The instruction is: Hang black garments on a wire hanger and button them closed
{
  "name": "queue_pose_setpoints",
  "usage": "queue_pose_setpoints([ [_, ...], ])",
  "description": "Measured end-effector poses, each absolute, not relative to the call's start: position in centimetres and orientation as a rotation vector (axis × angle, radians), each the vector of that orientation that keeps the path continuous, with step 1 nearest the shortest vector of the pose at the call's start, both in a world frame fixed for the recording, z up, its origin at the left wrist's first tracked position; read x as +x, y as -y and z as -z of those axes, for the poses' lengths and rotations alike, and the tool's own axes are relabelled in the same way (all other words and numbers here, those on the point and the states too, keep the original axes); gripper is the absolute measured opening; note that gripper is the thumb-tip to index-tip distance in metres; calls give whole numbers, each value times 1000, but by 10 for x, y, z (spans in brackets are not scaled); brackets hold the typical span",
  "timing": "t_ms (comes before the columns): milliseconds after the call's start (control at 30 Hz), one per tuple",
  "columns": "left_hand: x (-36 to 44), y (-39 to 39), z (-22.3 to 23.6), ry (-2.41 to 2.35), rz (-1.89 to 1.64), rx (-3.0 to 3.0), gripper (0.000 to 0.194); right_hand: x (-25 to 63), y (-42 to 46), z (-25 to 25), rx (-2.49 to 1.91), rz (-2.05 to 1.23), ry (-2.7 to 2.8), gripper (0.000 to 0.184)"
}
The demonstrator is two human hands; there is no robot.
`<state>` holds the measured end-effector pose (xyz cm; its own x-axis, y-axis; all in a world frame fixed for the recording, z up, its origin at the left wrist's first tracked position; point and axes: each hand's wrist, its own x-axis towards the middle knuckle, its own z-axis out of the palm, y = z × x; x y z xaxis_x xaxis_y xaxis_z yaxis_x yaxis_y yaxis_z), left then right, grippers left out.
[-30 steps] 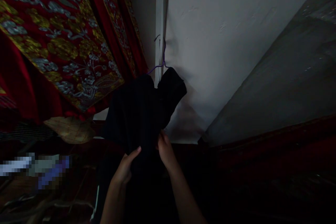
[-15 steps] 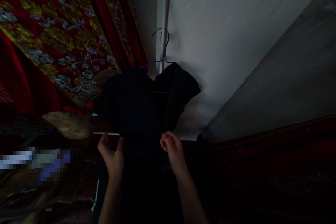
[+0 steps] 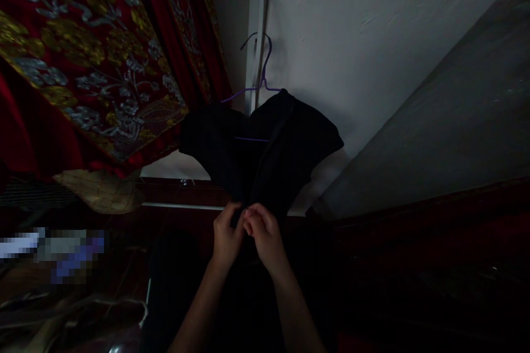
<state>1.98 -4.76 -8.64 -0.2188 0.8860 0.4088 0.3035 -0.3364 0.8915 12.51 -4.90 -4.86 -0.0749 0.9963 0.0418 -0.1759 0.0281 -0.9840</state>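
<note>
A dark, short-sleeved shirt (image 3: 298, 143) with its front parted hangs from a purple wire hanger (image 3: 265, 80). The hanger's crossbar shows through the neck opening. My left hand (image 3: 227, 237) pinches the shirt's left front edge low on the opening. Close beside it, my right hand (image 3: 265, 237) has its fingers curled shut on the other front edge. The two hands almost touch, with the front edges drawn together at the fingertips. In the gloom, the fastening itself and the lower part of the shirt cannot be made out.
A red cloth (image 3: 103, 55) embroidered in gold and silver hangs at the left. Behind the shirt runs a pale upright post (image 3: 255, 16) beside a white wall (image 3: 356, 22). A beige checked cloth (image 3: 103, 193) and a blurred-out patch lie at lower left.
My left hand has moved right, from apart to the shirt's front beside my right hand, and closed. The shirt's shoulders have spread and shifted right.
</note>
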Motion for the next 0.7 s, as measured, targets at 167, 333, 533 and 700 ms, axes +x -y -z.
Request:
queue_pose_setpoints([
  [167,24,54,88,-1417,-1572,1644,11,124,44,43,-1066,-1390,941,28],
  [333,23,50,94,-1445,-1533,1684,9,126,19,14,-1031,-1385,864,28],
  [533,24,41,117,-1476,-1335,1772,10,138,-42,-61,-880,-1281,850,16],
  [700,17,37,130,-1467,-1267,1814,12,138,-68,-101,-820,-1257,939,15],
])
